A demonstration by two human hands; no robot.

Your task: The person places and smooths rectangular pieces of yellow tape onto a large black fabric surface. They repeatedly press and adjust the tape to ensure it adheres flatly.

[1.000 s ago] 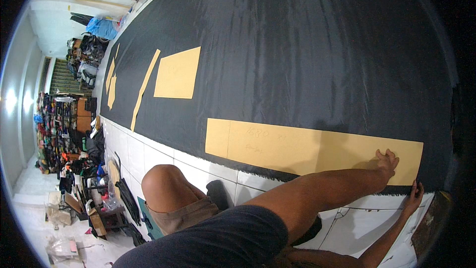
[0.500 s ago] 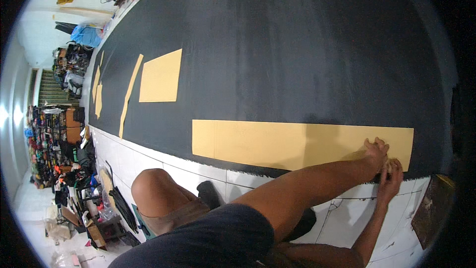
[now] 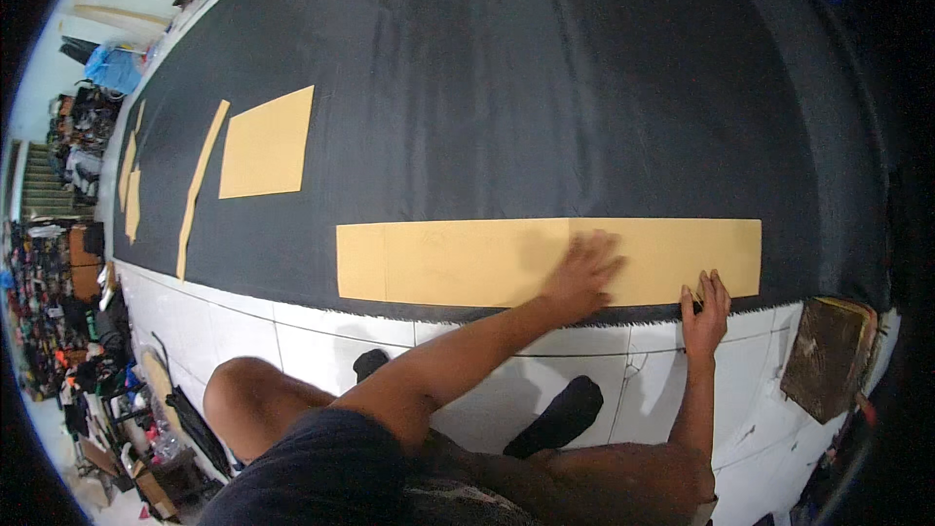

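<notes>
A long yellow-tan card panel [image 3: 448, 258] lies along the near frayed edge of a wide black cloth [image 3: 467, 117]. Over the panel's middle-right part is my left hand [image 3: 582, 278], slightly smeared, its fingers spread and nothing in them. My right hand [image 3: 709, 317] rests at the panel's near edge by its right end, fingertips on the card. Its thumb and fingers stand apart; the dark patch between them looks like the cloth, though a small dark object there cannot be ruled out.
Farther left on the cloth lie a four-sided card piece [image 3: 265, 144], a narrow card strip [image 3: 202, 190] and several smaller pieces. White floor tiles [image 3: 331, 321] border the cloth. A worn brown block-like object [image 3: 828, 358] stands at the right. Cluttered shelves [image 3: 49, 302] fill the left side.
My left hand has moved left along the panel, away from my right hand, and its fingers have spread. My right hand now touches the near edge alone. The view has shifted.
</notes>
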